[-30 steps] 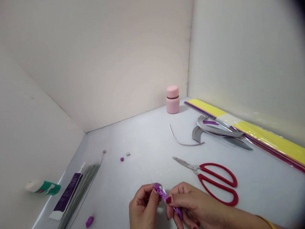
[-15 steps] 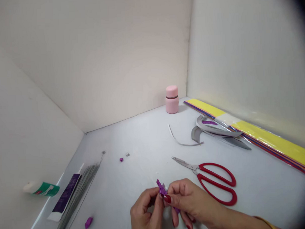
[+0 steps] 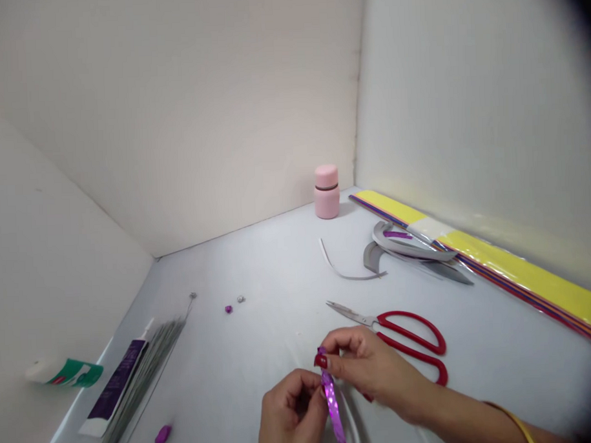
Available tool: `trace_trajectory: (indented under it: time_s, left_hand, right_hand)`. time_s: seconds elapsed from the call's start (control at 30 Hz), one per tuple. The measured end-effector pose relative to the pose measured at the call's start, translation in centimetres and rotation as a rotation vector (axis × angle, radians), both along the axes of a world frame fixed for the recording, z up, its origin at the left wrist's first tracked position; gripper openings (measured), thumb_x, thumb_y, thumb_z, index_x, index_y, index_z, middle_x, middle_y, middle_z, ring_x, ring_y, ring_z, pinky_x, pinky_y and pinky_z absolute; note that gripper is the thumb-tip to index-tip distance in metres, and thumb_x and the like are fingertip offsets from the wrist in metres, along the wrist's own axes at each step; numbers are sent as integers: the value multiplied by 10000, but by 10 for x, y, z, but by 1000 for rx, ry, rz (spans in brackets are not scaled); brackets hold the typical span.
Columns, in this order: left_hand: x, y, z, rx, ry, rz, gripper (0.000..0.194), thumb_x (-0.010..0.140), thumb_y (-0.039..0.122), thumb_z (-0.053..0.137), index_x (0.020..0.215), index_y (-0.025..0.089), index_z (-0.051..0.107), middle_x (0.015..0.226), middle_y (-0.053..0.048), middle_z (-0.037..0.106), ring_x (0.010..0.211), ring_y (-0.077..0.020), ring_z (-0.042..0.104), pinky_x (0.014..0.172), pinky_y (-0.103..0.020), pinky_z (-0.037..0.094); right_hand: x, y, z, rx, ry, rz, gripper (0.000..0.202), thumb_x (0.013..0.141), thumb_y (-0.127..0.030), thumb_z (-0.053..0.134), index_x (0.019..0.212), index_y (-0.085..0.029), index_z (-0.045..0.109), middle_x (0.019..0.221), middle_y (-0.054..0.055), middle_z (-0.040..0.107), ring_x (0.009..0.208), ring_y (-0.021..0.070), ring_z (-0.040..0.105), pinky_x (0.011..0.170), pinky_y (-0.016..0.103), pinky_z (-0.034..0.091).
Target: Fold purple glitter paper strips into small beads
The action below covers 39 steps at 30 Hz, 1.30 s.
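Note:
A shiny purple strip (image 3: 334, 411) hangs from between my two hands at the bottom centre, its lower end running out of the frame. My right hand (image 3: 361, 368) pinches its top end between thumb and forefinger. Just below and to the left, my left hand (image 3: 296, 409) grips the same strip, thumb against forefinger. A pale, curved strip (image 3: 351, 420) shows beside the purple one. Red-handled scissors (image 3: 410, 337) lie beyond my right hand, which overlaps part of a handle.
Farther back are a pink jar (image 3: 327, 192), grey strips (image 3: 407, 246) and yellow-topped sheets (image 3: 500, 256). To the left lie wires (image 3: 143, 382), a purple tube (image 3: 117, 381), a green-and-white bottle (image 3: 71, 373), a purple lump (image 3: 163, 437) and small purple (image 3: 229, 309) and silver (image 3: 241, 299) pieces.
My right hand has moved up, away from my left hand, and a long shiny length of the purple strip now shows below. The view has shifted slightly to the right.

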<state>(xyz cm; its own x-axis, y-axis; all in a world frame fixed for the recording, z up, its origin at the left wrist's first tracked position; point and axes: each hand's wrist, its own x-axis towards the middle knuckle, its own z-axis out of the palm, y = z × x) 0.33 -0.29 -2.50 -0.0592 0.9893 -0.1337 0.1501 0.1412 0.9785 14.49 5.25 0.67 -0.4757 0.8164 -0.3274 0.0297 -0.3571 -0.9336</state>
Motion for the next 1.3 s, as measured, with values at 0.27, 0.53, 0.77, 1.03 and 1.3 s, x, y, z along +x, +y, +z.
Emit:
trace_trajectory:
  time_s: [0.27,0.53,0.77,1.03,1.3]
  left_hand:
    - [8,0,11,-433,-415,-96,330,508,382,779,503,141,553,388,9,593,343,-60,450,415,-184,326]
    - [3,4,13,-411,-481,-1,427,436,488,788,511,135,560,392,5,607,341,-63,487,420,-178,338]
    - [6,1,10,-253,-386,21,416,567,524,714,567,128,586,465,-8,595,422,-87,478,474,-207,380]
    - [5,-1,2,-191,-239,-79,469,665,608,577,632,141,605,527,-25,600,477,-120,505,513,-224,402]
    - [6,-1,5,-208,-319,-62,470,648,590,611,666,122,638,541,-35,613,473,-114,506,509,-222,401]
  right_hand:
    - [22,34,2,65,215,-481,229,742,-357,645,737,-166,518,545,-70,465,376,25,283,371,171,172]
    - [11,16,-1,-118,176,-108,290,791,-426,550,830,-139,549,580,-31,558,339,24,350,340,159,195]
    - [0,0,-10,-73,49,72,288,752,-402,593,666,-145,497,505,-59,504,345,20,327,338,145,184]
    - [-1,-2,-10,190,-61,36,281,841,-378,491,655,-171,457,563,-39,504,439,63,411,397,153,323]
    - [-2,-2,-10,146,-10,-11,281,826,-403,508,676,-172,455,546,-55,477,424,59,390,399,159,297]
